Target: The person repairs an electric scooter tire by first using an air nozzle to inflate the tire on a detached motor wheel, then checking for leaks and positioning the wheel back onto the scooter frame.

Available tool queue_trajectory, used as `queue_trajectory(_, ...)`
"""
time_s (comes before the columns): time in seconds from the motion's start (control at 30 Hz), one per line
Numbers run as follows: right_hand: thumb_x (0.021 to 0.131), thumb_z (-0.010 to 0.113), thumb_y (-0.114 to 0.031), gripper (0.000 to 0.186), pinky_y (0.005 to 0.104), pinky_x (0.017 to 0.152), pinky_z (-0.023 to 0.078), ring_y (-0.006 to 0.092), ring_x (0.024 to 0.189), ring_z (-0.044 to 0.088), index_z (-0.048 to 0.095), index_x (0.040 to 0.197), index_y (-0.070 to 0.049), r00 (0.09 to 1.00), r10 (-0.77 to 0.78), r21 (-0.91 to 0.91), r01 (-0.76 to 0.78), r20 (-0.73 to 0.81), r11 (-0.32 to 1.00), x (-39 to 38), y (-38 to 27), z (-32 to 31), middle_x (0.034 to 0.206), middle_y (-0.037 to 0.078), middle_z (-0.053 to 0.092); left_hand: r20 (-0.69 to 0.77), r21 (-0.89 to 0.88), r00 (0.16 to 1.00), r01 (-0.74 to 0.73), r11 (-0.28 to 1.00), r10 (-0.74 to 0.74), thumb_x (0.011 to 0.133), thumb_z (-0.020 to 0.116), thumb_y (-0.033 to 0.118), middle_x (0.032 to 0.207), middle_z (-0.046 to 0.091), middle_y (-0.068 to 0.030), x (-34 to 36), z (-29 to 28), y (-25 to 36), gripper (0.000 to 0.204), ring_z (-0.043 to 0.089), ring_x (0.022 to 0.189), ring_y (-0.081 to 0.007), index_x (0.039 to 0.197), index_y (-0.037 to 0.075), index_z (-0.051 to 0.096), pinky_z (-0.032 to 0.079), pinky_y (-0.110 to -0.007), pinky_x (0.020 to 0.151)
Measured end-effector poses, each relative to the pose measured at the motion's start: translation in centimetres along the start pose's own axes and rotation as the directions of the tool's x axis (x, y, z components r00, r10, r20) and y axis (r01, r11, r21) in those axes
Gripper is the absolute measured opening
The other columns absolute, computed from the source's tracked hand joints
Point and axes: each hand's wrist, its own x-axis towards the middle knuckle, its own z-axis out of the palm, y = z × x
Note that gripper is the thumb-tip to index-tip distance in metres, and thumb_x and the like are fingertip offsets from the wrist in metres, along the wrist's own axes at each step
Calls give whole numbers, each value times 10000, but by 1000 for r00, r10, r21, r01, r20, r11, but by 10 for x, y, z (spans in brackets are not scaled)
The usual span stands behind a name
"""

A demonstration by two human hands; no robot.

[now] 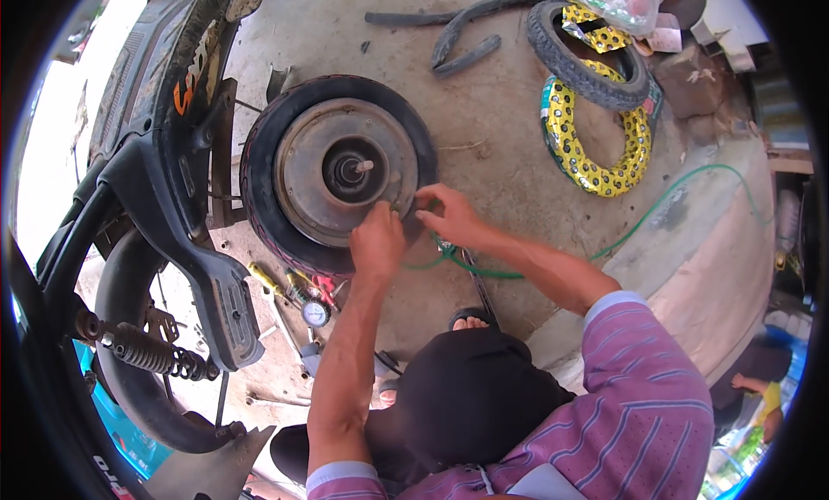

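A wheel with a black tyre point(258, 186) and a dull grey metal hub point(302, 167) lies flat on the ground in front of me, its axle stub point(363, 166) pointing up. My left hand point(377, 241) is closed at the near right edge of the hub, fingertips together near the rim. Beside it, my right hand point(451, 217) curls over the tyre's right side, thumb and finger brought together. Whatever either hand pinches is too small or hidden to make out. A green air hose point(503, 275) runs below my right hand and forearm.
A scooter frame point(186, 198) stands close on the left. Near the wheel lie a yellow-handled screwdriver point(263, 277) and a pressure gauge point(315, 313). Farther right are a small tyre point(553, 55), a yellow-wrapped tyre point(557, 137) and black rubber strips point(449, 42).
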Motion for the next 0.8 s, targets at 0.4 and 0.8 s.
queue_trajectory(0.4, 918, 758, -197, 373, 366, 885, 586, 213, 1002, 726, 678, 1204, 28, 938, 265, -174, -229, 222, 958, -19, 19, -79, 1065, 144, 761, -27, -14, 999, -22, 1000, 21, 982, 631, 217, 933, 713, -213, -1, -2, -3, 146, 680, 876, -485, 1006, 75, 611, 528, -590, 775)
queue_trajectory(0.8, 857, 782, -83, 548, 325, 791, 566, 176, 941, 684, 605, 1365, 23, 836, 479, 244, -540, 269, 805, -31, 15, -55, 1146, 102, 698, -47, -26, 998, -43, 999, 42, 982, 627, 217, 951, 722, -204, -4, 5, -7, 147, 687, 885, -467, 1019, 75, 623, 541, -567, 773)
